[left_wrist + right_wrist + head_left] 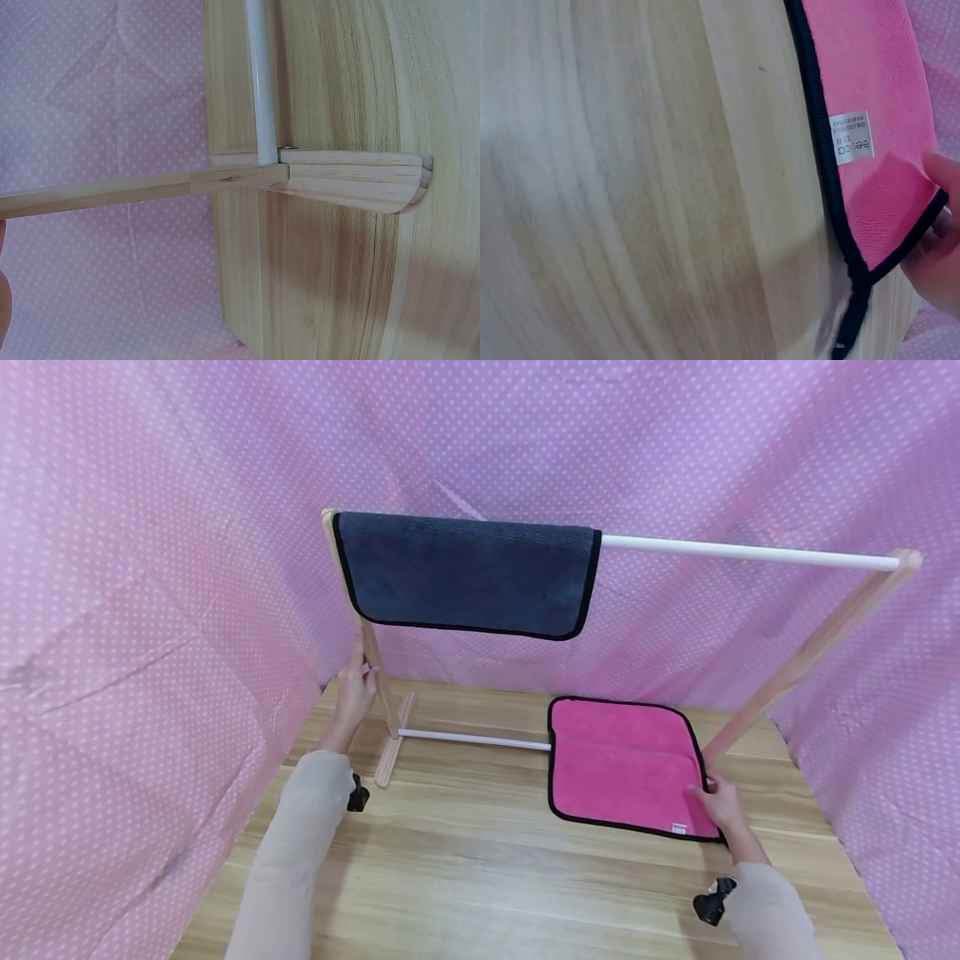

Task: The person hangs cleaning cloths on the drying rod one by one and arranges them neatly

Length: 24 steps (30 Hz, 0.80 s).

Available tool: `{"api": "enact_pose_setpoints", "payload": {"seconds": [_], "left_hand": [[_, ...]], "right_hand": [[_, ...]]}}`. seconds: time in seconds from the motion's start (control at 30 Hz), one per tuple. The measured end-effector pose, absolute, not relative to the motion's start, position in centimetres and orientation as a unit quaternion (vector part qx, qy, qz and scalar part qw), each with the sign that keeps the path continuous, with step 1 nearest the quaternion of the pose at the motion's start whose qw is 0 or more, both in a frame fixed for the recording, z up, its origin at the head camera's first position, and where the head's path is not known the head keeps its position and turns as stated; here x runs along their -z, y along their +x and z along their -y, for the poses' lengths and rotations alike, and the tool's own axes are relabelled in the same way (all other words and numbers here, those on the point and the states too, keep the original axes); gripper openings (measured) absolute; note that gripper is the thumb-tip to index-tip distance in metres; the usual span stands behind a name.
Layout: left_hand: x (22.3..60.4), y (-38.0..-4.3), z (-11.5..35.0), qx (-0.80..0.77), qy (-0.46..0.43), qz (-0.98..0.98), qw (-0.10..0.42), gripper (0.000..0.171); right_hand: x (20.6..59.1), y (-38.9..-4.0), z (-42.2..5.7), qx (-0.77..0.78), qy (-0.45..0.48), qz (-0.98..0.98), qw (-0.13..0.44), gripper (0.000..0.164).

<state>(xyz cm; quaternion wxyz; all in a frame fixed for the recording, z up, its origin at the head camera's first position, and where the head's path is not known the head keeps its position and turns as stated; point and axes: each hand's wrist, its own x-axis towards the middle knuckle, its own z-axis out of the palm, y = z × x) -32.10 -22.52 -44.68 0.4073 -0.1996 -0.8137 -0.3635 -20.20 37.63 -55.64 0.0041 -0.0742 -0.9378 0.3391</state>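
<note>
A dark grey towel (465, 577) with black edging hangs over the white top bar at the left end of a wooden rack (813, 652). My left hand (356, 689) holds the rack's left post (142, 193) below that towel; only its fingertips show in the left wrist view. A pink towel (622, 760), also edged in black, covers the right part of the rack's lower bar. My right hand (722, 810) pinches its right edge, with the thumb on top and fingers beneath. A white label (851, 137) sits near the pink towel's front edge.
The rack's left foot (395, 739) stands on a wood-grain table (465, 877). Its white lower bar (472, 740) runs close above the tabletop. Pink dotted cloth (150, 568) encloses the back and sides. Black wrist devices (714, 902) sit by both sleeves.
</note>
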Motion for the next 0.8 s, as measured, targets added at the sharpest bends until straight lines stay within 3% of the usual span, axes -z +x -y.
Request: {"api": "enact_pose_setpoints", "payload": {"seconds": [0.5,0.8], "left_hand": [[44.6,-32.1,22.4,0.376,-0.188,0.813,0.403,0.061],[44.7,-32.1,22.4,0.36,-0.206,0.803,0.428,0.073]], "right_hand": [[53.1,-20.8,-37.6,-0.474,-0.049,0.876,-0.076,0.047],[50.0,-21.4,-36.3,-0.506,0.009,0.86,-0.064,0.043]]}}
